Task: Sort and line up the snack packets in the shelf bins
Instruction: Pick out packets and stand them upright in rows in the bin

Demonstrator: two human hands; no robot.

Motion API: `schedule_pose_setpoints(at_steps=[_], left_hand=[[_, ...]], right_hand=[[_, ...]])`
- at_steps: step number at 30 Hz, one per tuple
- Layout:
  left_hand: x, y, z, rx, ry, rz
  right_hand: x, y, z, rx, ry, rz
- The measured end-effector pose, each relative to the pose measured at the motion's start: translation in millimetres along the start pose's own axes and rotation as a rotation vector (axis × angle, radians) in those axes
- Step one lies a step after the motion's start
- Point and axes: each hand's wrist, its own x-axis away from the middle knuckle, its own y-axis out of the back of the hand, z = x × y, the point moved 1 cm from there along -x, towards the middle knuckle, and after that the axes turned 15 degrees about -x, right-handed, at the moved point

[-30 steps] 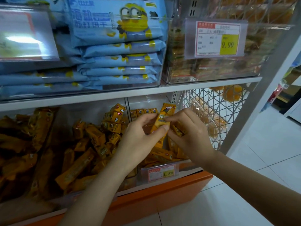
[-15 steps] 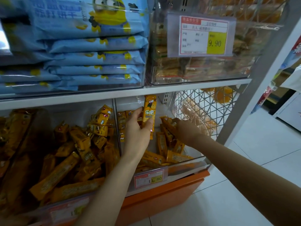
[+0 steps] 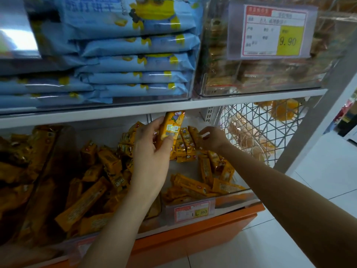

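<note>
My left hand (image 3: 152,149) grips one orange snack packet (image 3: 171,128) upright, just under the upper shelf board. My right hand (image 3: 210,137) reaches deep into the clear right bin (image 3: 239,190) and pinches the top of an orange packet (image 3: 194,133) standing in a row (image 3: 183,146) at the back. Several more orange packets (image 3: 191,185) lie loose and flat toward the bin's front. The clear left bin holds a jumbled heap of the same orange packets (image 3: 87,182).
A white shelf board (image 3: 251,98) runs just above the hands. On it lie stacked blue packs (image 3: 139,62) and a clear box of biscuits with a 9.90 price tag (image 3: 272,31). A wire basket (image 3: 257,128) stands right of the bin. A price label (image 3: 192,210) fronts the bin, an orange base (image 3: 193,236) below.
My left hand lifted its packet higher, up to the shelf board. My right hand let go of that packet and reached to the back row.
</note>
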Motion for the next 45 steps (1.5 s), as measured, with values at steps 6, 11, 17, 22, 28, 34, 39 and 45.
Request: schedule_pose_setpoints(at_steps=[6,11,17,22,28,34,39,45], left_hand=[[-1,10,9,0.009,0.004,-0.018],[-2,9,12,0.053,0.019,-0.008],[0,1,18,0.048,0.050,0.000],[3,-1,23,0.023,0.056,-0.015],[5,2,26,0.027,0.061,-0.039],[5,-1,25,0.003,0.049,-0.032],[6,0,25,0.015,0.049,-0.021],[7,1,23,0.013,0.034,-0.010]], right_hand=[[-9,-11,-14,0.188,0.032,0.117],[-11,-5,-14,0.367,0.104,0.300],[3,5,-17,0.395,0.046,0.083],[14,1,-30,0.473,-0.104,0.164],[3,-4,-21,0.379,-0.006,0.135],[-8,-7,-9,0.357,0.041,0.207],[-6,-3,-10,0.425,0.049,0.253],[0,-3,-12,0.517,0.043,0.224]])
